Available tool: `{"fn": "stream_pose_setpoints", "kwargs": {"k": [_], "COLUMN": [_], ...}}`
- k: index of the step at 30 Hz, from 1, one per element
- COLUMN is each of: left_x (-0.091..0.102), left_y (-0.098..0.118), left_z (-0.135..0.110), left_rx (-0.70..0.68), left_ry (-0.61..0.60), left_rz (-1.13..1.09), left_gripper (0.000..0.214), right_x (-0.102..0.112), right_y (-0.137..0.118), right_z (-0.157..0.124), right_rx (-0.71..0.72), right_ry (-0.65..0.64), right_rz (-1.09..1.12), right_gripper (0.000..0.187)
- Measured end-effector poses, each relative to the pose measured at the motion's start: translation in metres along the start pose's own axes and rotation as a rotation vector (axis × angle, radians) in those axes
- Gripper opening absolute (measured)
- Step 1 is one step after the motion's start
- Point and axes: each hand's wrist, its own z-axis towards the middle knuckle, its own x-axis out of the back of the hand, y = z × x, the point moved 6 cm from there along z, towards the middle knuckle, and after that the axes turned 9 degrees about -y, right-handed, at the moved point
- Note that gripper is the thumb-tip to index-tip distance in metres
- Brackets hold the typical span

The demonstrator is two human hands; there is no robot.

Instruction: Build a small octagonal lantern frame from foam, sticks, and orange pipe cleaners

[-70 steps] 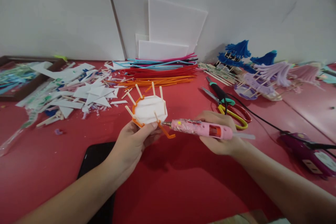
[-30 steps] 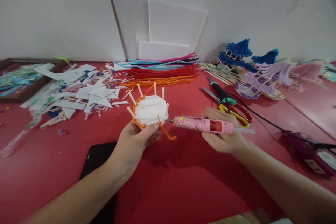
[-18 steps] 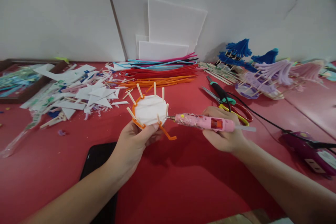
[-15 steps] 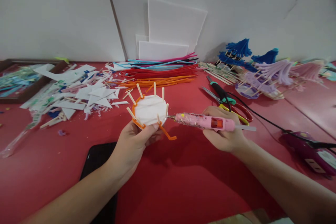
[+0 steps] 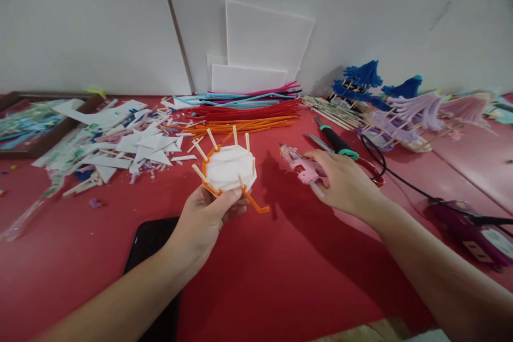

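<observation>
My left hand (image 5: 206, 219) is closed on the lower edge of a white foam disc (image 5: 229, 168). Several short wooden sticks stand up around the disc's rim, and an orange pipe cleaner (image 5: 254, 203) winds around it with a loose end hanging to the right. My right hand (image 5: 342, 181) is closed on a pink glue gun (image 5: 298, 164). The gun's nozzle points up and left, and it is low over the red table (image 5: 280, 278), well to the right of the disc.
A pile of pipe cleaners (image 5: 244, 112) lies at the back, with white foam boards (image 5: 264, 43) against the wall. White foam scraps (image 5: 132, 141) litter the left. Scissors (image 5: 372, 171), a soldering tool (image 5: 334, 139), tasselled craft pieces (image 5: 401, 112) and a purple device (image 5: 476, 232) sit right. A black phone (image 5: 150, 240) lies under my left arm.
My right hand has pulled the glue gun away from the disc's rim, swung it rightward and lowered it toward the table. My left hand still holds the disc in the same place.
</observation>
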Motion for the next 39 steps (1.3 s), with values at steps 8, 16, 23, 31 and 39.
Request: {"fn": "stream_pose_setpoints", "kwargs": {"k": [8, 16, 23, 31, 39], "left_x": [-0.002, -0.012, -0.013, -0.016, -0.02], "left_y": [0.002, -0.004, -0.008, -0.012, -0.012], "left_z": [-0.002, -0.003, -0.004, -0.004, -0.005], "left_rx": [-0.009, 0.017, 0.071, 0.126, 0.145], "left_ry": [-0.029, -0.121, -0.14, -0.169, -0.225], "left_rz": [0.018, 0.055, 0.054, 0.065, 0.089], "left_gripper": [0.013, 0.021, 0.022, 0.024, 0.022], "right_x": [0.006, 0.022, 0.03, 0.028, 0.017], "right_y": [-0.004, -0.099, -0.095, -0.071, -0.057], "right_z": [-0.002, -0.027, -0.031, -0.021, -0.018], "right_rx": [0.026, 0.555, 0.562, 0.216, 0.044], "right_ry": [0.086, 0.187, 0.225, 0.215, 0.154], "right_rz": [-0.037, 0.25, 0.292, 0.444, 0.599], "right_gripper": [0.036, 0.014, 0.018, 0.012, 0.005]}}
